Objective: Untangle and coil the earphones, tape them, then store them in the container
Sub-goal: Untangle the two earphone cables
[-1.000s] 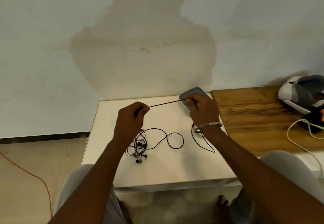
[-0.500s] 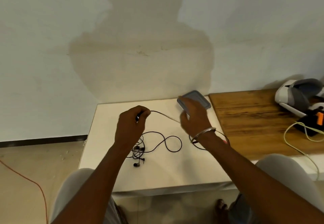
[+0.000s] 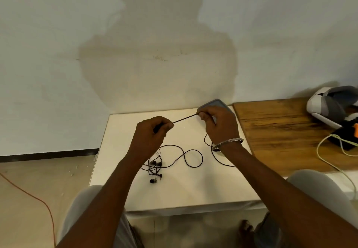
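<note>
Two hands, left hand [image 3: 150, 138] and right hand [image 3: 220, 126], pinching earphones [image 3: 154, 163] cable taut, grey container [image 3: 215, 103] behind right, contents hidden.

Two hands [image 3: 153, 134] [image 3: 220, 125], one tangle of earphones [image 3: 153, 162], one container [image 3: 217, 102], two tables [image 3: 174, 193] [image 3: 280, 127], one headset [image 3: 325, 104].

Your 2 forearms reach away from the near edge. Your left hand [image 3: 153, 135] and right hand [image 3: 220, 125], fingers curled, each pinch the earphone cable [image 3: 185, 118], with the right hand slightly farther.
</note>
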